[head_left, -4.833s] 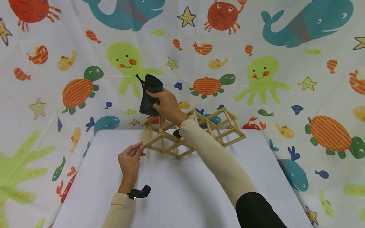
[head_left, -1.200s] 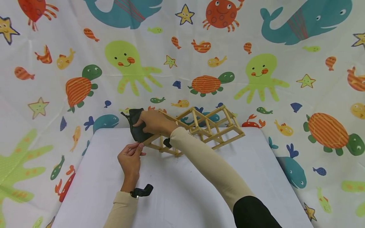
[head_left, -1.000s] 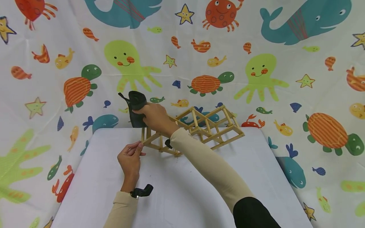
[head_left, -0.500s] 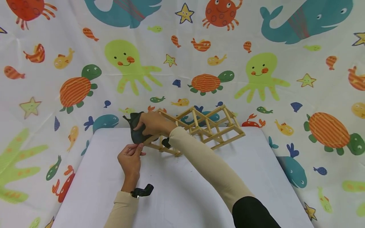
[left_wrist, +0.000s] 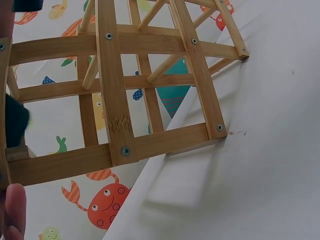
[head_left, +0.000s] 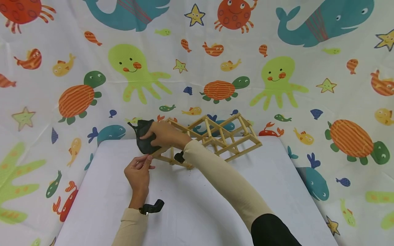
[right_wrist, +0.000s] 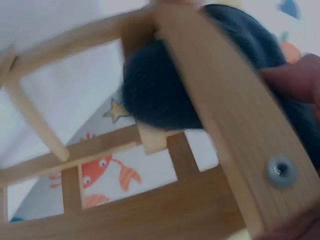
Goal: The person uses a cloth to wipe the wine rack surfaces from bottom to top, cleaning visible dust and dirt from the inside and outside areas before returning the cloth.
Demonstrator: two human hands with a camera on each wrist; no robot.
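Observation:
A wooden rack of slats and round dowels stands at the back of the table. My left hand pinches its near left corner; in the left wrist view a fingertip lies at the end slat. Over that same end, my right hand grips a dark cloth with a thin loop at its top. The right wrist view has the cloth bulging through the gap behind the end slat, finger and thumb partly in sight. The palm side of the right hand is hidden.
A white cover lies over the table. Close behind the rack hangs a white curtain printed with sea animals. Each wrist carries a small black camera, the left one in plain sight. Tiny dark specks dot the cover before the rack.
The right hand has brought the cloth down from above the rack onto its left end, lifting and lowering it once within the last second or so. The left hand keeps its place.

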